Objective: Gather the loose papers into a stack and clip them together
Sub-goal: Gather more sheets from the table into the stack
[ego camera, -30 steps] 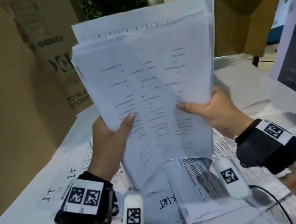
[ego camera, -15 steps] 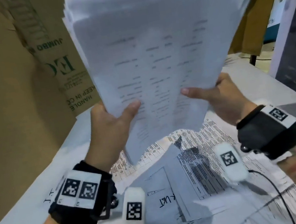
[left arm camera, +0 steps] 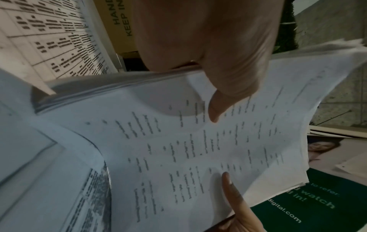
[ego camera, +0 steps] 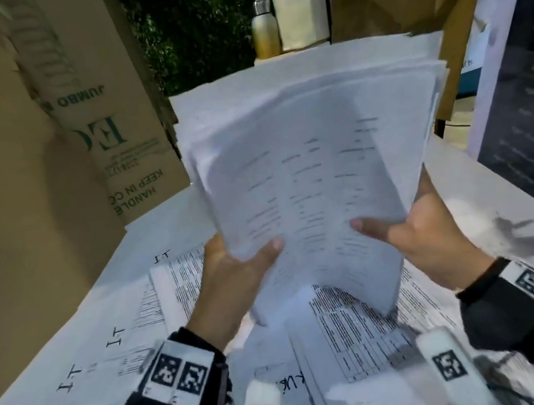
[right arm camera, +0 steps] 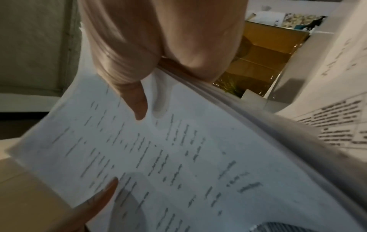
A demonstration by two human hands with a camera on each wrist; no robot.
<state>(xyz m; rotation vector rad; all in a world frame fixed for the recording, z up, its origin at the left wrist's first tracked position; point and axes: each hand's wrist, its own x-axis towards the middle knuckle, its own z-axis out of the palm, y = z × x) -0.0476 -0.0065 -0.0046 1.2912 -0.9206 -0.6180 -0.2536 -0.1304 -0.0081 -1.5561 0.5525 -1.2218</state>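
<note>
I hold a thick stack of printed white papers (ego camera: 317, 174) in the air above the table, tilted away from me. My left hand (ego camera: 234, 269) grips its lower left edge, thumb on the top sheet. My right hand (ego camera: 416, 235) grips the lower right edge the same way. The left wrist view shows the left thumb (left arm camera: 218, 108) pressed on the stack (left arm camera: 188, 149). In the right wrist view the right thumb (right arm camera: 139, 108) lies on the top page (right arm camera: 168, 157). More loose printed sheets (ego camera: 357, 331) lie on the table under the stack. No clip is visible.
Large paper sheets (ego camera: 73, 352) cover the table. A cardboard box (ego camera: 101, 123) stands at the back left. A metal bottle (ego camera: 264, 29) and a white bag (ego camera: 299, 10) stand at the back. A dark sign board (ego camera: 529, 114) stands on the right.
The stack has dropped from high in front of the camera and tipped away from me toward flat. Both hands keep the same grip on its lower edge.
</note>
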